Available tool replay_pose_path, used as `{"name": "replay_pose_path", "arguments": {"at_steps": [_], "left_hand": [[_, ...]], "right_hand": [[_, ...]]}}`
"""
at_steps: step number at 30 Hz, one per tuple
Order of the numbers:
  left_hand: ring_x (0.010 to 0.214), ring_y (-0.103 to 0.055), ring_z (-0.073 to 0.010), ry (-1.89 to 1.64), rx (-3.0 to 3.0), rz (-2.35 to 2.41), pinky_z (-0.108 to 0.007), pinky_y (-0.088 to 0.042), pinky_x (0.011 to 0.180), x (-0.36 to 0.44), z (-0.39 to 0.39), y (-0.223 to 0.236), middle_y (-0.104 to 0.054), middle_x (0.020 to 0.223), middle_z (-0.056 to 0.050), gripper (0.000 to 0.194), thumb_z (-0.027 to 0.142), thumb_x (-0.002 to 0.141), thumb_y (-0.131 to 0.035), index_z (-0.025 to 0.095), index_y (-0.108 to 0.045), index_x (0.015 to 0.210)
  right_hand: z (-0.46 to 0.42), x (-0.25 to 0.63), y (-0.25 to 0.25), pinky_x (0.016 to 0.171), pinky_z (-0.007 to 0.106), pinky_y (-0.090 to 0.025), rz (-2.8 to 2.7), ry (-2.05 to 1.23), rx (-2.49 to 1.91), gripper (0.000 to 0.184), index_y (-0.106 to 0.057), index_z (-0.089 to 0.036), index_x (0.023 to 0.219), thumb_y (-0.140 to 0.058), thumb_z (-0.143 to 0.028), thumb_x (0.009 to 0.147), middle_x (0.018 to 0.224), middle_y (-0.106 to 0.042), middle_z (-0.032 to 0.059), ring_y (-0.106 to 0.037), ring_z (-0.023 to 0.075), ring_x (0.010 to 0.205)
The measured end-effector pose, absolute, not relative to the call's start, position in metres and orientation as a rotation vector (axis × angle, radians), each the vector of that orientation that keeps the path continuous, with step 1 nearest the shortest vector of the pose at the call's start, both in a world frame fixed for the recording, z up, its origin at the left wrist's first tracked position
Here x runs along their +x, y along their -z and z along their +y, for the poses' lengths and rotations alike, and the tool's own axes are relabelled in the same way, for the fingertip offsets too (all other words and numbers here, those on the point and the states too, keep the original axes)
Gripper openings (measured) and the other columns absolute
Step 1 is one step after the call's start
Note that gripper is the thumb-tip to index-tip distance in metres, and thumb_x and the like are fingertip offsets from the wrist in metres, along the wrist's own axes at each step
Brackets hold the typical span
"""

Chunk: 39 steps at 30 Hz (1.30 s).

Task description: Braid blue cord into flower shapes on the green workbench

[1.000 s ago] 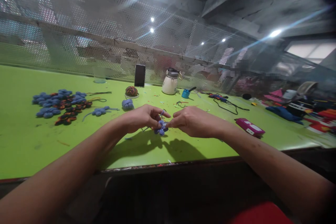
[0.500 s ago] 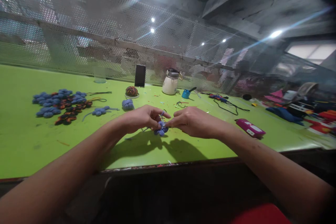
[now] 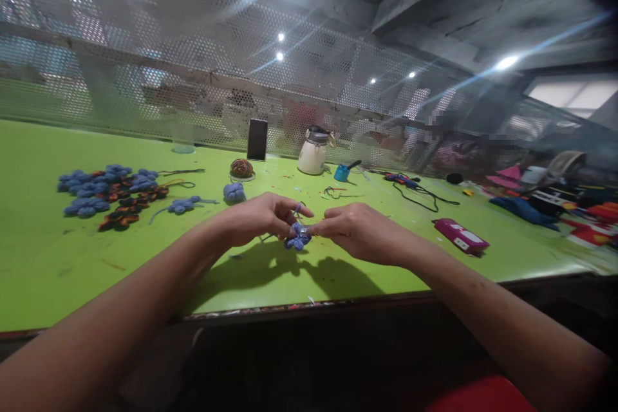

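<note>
My left hand (image 3: 263, 217) and my right hand (image 3: 356, 230) meet just above the green table (image 3: 43, 257), near its front edge. Both are pinched on a small blue crocheted flower (image 3: 297, 239) that hangs between the fingertips. A thin strand of blue yarn runs up over my left fingers. Whether my right fingers also hold a hook or needle I cannot make out.
A heap of blue and dark orange crocheted flowers (image 3: 107, 192) lies at the left, with a blue yarn ball (image 3: 234, 191) and a multicoloured ball (image 3: 241, 168) behind. A phone (image 3: 257, 139), white jar (image 3: 312, 152), blue cup (image 3: 342, 172), cords (image 3: 418, 191) and pink box (image 3: 461, 235) are farther off.
My right hand has sunk slightly and drawn closer to the left one. The flower stays pinched between both hands.
</note>
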<state>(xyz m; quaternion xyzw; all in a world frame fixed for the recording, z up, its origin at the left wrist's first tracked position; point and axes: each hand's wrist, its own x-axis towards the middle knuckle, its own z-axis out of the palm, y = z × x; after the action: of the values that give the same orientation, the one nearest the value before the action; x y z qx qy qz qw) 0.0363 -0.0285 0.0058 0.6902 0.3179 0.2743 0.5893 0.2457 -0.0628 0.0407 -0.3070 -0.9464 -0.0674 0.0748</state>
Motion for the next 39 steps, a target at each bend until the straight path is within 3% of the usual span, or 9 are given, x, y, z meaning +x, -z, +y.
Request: {"name": "replay_pose_path", "arguments": {"at_steps": [6,10,14,18,21,25,29,33,39], "left_hand": [[0.064,-0.057,-0.0141,-0.637,1.613,0.74,-0.028,-0.039,0.062,0.036,-0.026,-0.003,-0.066,0.07,-0.002,0.049,0.011,0.06,-0.066,0.011,-0.061,0.108],[0.058,-0.052,-0.0114,-0.638,1.637,0.773,-0.026,-0.036,0.059,0.037,-0.027,-0.004,-0.062,0.065,0.0,0.047,0.013,0.06,-0.067,0.011,-0.062,0.107],[0.06,-0.052,-0.0118,-0.649,1.642,0.792,-0.027,-0.036,0.059,0.037,-0.028,-0.005,-0.062,0.067,-0.001,0.05,0.015,0.059,-0.068,0.01,-0.061,0.109],[0.063,-0.053,-0.0125,-0.726,1.684,0.84,-0.027,-0.039,0.063,0.04,-0.027,-0.005,-0.061,0.067,0.0,0.052,0.014,0.059,-0.068,0.01,-0.06,0.11],[0.061,-0.053,-0.0126,-0.843,1.814,0.913,-0.028,-0.041,0.061,0.043,-0.026,-0.004,-0.058,0.066,0.001,0.052,0.012,0.061,-0.066,0.01,-0.059,0.113],[0.069,-0.053,-0.014,-1.221,2.238,1.087,-0.029,-0.043,0.066,0.047,-0.029,-0.001,-0.058,0.079,-0.003,0.04,0.009,0.069,-0.059,0.015,-0.063,0.108],[0.076,-0.053,-0.0155,-1.44,2.531,1.087,-0.028,-0.043,0.068,0.049,-0.036,0.0,-0.054,0.089,-0.007,0.039,0.009,0.08,-0.045,0.019,-0.06,0.114],[0.084,-0.052,-0.0175,-1.641,2.492,1.173,-0.029,-0.044,0.075,0.048,-0.042,0.0,-0.051,0.092,-0.007,0.045,0.013,0.085,-0.041,0.022,-0.049,0.128],[0.081,-0.054,-0.0161,-1.666,2.187,1.062,-0.03,-0.044,0.078,0.048,-0.042,-0.002,-0.056,0.088,-0.005,0.037,0.021,0.083,-0.051,0.023,-0.057,0.119]], "right_hand": [[-0.068,0.243,-0.034,0.051,0.025,-0.021,-2.841,0.411,-1.036,0.039,-0.064,-0.033,0.11,-0.047,-0.009,0.084,0.068,-0.06,0.0001,-0.04,0.0073,0.05],[-0.077,0.236,-0.036,0.049,0.028,-0.016,-2.864,0.624,-1.095,0.035,-0.065,-0.027,0.106,-0.048,-0.008,0.083,0.067,-0.059,0.0016,-0.039,0.0078,0.048],[-0.089,0.222,-0.04,0.048,0.027,-0.017,-2.867,0.718,-1.236,0.027,-0.066,-0.022,0.101,-0.049,-0.01,0.084,0.069,-0.061,0.0045,-0.046,0.0106,0.051],[-0.088,0.216,-0.035,0.05,0.025,-0.026,-2.764,0.687,-1.317,0.029,-0.066,-0.023,0.103,-0.048,-0.011,0.084,0.072,-0.064,0.0056,-0.052,0.0121,0.055],[-0.074,0.218,-0.022,0.054,0.024,-0.034,-2.594,0.467,-1.388,0.033,-0.069,-0.024,0.101,-0.051,-0.007,0.079,0.072,-0.066,0.0054,-0.056,0.0133,0.059],[-0.052,0.215,0.004,0.06,0.025,-0.043,-2.035,-0.232,-1.268,0.027,-0.072,-0.02,0.092,-0.053,-0.012,0.076,0.077,-0.07,0.0058,-0.06,0.0142,0.065],[-0.045,0.194,0.019,0.039,0.021,-0.035,-1.389,-0.836,-1.113,0.028,-0.071,-0.01,0.091,-0.06,-0.028,0.072,0.049,-0.058,-0.0002,-0.043,0.008,0.037],[-0.05,0.173,0.015,0.036,0.019,-0.031,-1.147,-0.992,-0.897,0.032,-0.068,-0.01,0.094,-0.066,-0.028,0.067,0.048,-0.054,-0.0032,-0.039,0.0052,0.036],[-0.051,0.166,0.014,0.037,0.018,-0.03,-1.06,-1.056,-0.776,0.031,-0.067,-0.012,0.095,-0.068,-0.029,0.069,0.052,-0.055,-0.0035,-0.039,0.004,0.037]]}}
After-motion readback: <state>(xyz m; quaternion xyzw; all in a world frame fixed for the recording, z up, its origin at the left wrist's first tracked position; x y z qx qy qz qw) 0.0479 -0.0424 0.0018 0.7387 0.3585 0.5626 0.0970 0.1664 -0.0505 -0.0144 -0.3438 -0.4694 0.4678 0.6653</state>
